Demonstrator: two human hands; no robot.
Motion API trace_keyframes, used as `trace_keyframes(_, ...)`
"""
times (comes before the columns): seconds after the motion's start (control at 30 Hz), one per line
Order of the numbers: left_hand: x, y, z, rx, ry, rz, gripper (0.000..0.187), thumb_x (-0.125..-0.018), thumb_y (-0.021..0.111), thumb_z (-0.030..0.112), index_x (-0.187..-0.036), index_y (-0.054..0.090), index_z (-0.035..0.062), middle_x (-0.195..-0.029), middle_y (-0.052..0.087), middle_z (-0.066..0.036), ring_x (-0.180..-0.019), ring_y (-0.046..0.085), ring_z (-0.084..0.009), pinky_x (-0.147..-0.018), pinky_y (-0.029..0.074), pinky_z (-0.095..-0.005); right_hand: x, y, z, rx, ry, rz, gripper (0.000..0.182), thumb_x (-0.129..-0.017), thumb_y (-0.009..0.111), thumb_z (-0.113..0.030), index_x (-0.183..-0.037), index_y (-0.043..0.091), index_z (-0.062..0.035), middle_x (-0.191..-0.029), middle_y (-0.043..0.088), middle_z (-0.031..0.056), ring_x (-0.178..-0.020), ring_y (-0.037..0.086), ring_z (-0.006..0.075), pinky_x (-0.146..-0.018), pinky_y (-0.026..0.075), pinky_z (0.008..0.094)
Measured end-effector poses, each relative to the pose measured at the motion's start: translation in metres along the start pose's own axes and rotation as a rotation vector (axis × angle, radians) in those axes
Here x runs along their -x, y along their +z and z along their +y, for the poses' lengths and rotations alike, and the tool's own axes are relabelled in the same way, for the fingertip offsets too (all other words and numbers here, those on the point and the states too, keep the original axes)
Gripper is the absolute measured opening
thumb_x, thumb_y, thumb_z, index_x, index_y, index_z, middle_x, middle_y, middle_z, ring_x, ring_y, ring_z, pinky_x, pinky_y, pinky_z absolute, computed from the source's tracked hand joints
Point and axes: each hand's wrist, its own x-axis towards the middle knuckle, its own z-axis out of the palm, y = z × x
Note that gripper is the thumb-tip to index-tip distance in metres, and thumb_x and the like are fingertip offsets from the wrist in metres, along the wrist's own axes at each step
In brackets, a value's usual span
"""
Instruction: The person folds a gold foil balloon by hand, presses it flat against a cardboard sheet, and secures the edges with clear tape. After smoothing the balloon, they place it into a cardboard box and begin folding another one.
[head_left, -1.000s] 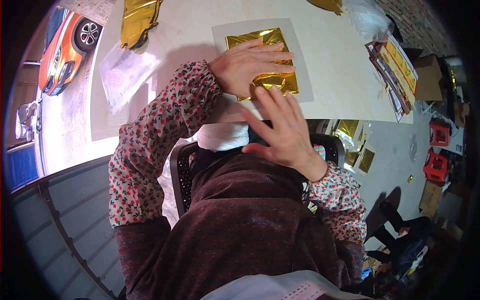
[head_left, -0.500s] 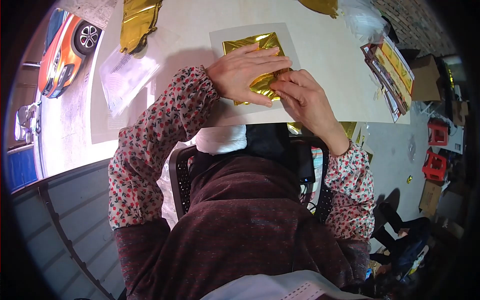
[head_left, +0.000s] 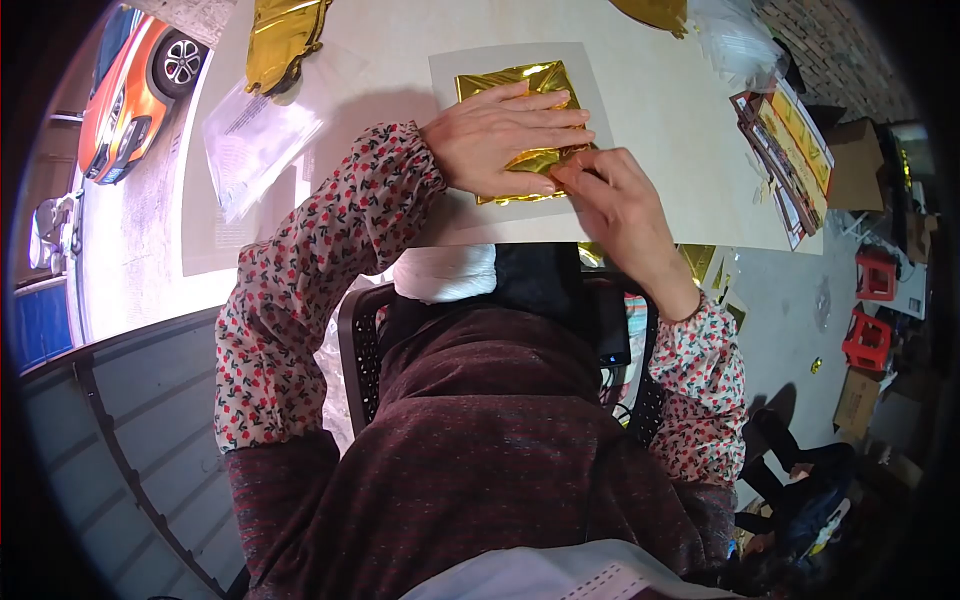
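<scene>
A square of shiny, creased gold foil [head_left: 515, 76] lies on a thin grey sheet [head_left: 585, 72] near the front of the table. Pressed flat across the foil is my left hand [head_left: 495, 143], its fingers stretched out toward the right. My right hand [head_left: 617, 192] pinches the foil's right edge between thumb and fingers, just below the left fingertips. The exact bit of foil in that pinch is hidden by the fingers. Both forearms wear floral sleeves.
Folded gold foil pieces [head_left: 283, 45] and a clear plastic bag [head_left: 255, 140] lie at the table's left. Printed cards [head_left: 790, 140] are stacked at the right, below more clear plastic [head_left: 735, 45]. Red stools [head_left: 868, 338] and a cardboard box [head_left: 855, 165] stand beyond the table's right side.
The view has shifted slightly. My left hand stays flat on the foil, and my right hand keeps its pinch at the edge, with its fingers a little more curled.
</scene>
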Motion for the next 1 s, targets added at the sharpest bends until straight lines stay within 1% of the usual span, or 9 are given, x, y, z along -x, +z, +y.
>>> trace_keyframes(0.1,0.0,-0.003,-0.001,-0.032,0.022,-0.015,0.065,-0.091,0.058,0.041,-0.148,0.039,0.0185,-0.157,0.032,-0.005,-0.147,0.024,-0.0278,-0.119,0.016,-0.0496,0.005,0.002,-0.024,-0.008,-0.097,0.073,0.031,-0.072,0.068,0.004,-0.102,0.07,-0.0031,-0.094,0.061,0.0064,-0.084,0.059,0.0242,-0.071,0.05,0.0359)
trace_keyframes(0.27,-0.001,-0.001,-0.001,-0.015,0.017,0.0,0.062,-0.093,0.054,0.044,-0.148,0.04,0.0184,-0.157,0.032,-0.006,-0.147,0.023,-0.0289,-0.119,0.017,-0.0507,0.016,0.018,-0.05,-0.009,-0.136,-0.04,0.04,-0.072,0.063,-0.004,-0.111,0.065,0.0007,-0.103,0.06,0.009,-0.091,0.059,0.0252,-0.079,0.05,0.0347)
trace_keyframes(0.53,-0.001,-0.002,-0.002,-0.011,0.023,0.011,0.062,-0.094,0.054,0.045,-0.148,0.04,0.0184,-0.156,0.032,-0.007,-0.147,0.023,-0.0297,-0.119,0.018,-0.0509,0.018,0.008,-0.067,0.027,-0.05,0.009,0.03,-0.07,0.073,0.001,-0.099,0.067,-0.0002,-0.089,0.062,0.0081,-0.078,0.058,0.0264,-0.067,0.047,0.0368)
trace_keyframes(0.63,0.001,-0.002,-0.001,0.016,0.032,0.004,0.062,-0.094,0.055,0.044,-0.148,0.039,0.0185,-0.156,0.032,-0.007,-0.146,0.024,-0.03,-0.119,0.018,-0.051,0.013,-0.017,-0.051,0.07,0.008,0.087,0.025,-0.073,0.068,0.008,-0.097,0.066,-0.0004,-0.084,0.061,0.01,-0.073,0.058,0.0304,-0.064,0.048,0.0392)
trace_keyframes(0.7,0.001,-0.002,-0.002,0.025,0.024,-0.001,0.063,-0.094,0.055,0.043,-0.149,0.038,0.0186,-0.157,0.032,-0.007,-0.146,0.024,-0.0301,-0.119,0.018,-0.051,0.019,-0.038,-0.023,0.207,0.087,0.132,0.028,-0.072,0.066,0.003,-0.099,0.066,-0.0026,-0.087,0.062,0.0114,-0.082,0.062,0.0279,-0.07,0.05,0.0365)
trace_keyframes(0.83,-0.001,-0.004,0.001,0.008,0.006,-0.03,0.065,-0.093,0.056,0.042,-0.15,0.036,0.0186,-0.158,0.03,-0.006,-0.147,0.023,-0.0298,-0.119,0.018,-0.0509,0.023,-0.089,0.045,0.131,0.527,0.292,0.018,-0.082,0.064,0.001,-0.099,0.066,0.0029,-0.092,0.067,0.0169,-0.082,0.066,0.0317,-0.076,0.053,0.0363)
trace_keyframes(0.9,-0.002,-0.005,0.001,0.012,0.002,-0.035,0.065,-0.092,0.056,0.041,-0.15,0.037,0.0185,-0.158,0.03,-0.006,-0.147,0.024,-0.0298,-0.119,0.018,-0.0513,0.023,-0.103,0.1,0.396,0.517,0.296,0.015,-0.09,0.066,-0.008,-0.103,0.069,-0.001,-0.088,0.07,0.013,-0.072,0.068,0.0203,-0.068,0.053,0.0297)
trace_keyframes(0.97,-0.001,-0.008,0.003,0.022,0.0,-0.038,0.065,-0.092,0.057,0.041,-0.15,0.037,0.0183,-0.158,0.03,-0.006,-0.147,0.024,-0.0298,-0.119,0.017,-0.0518,0.005,-0.112,0.13,0.445,0.516,0.204,0.015,-0.091,0.06,-0.012,-0.098,0.069,-0.0035,-0.091,0.069,0.017,-0.084,0.067,0.0349,-0.073,0.052,0.0409)
trace_keyframes(1.0,-0.001,-0.009,0.003,0.029,0.002,-0.042,0.065,-0.091,0.057,0.041,-0.15,0.037,0.0183,-0.158,0.03,-0.007,-0.146,0.024,-0.0298,-0.119,0.017,-0.052,-0.004,-0.11,0.152,0.541,0.507,0.17,0.017,-0.091,0.059,-0.016,-0.098,0.069,-0.005,-0.091,0.069,0.0172,-0.085,0.067,0.0359,-0.073,0.052,0.0443)
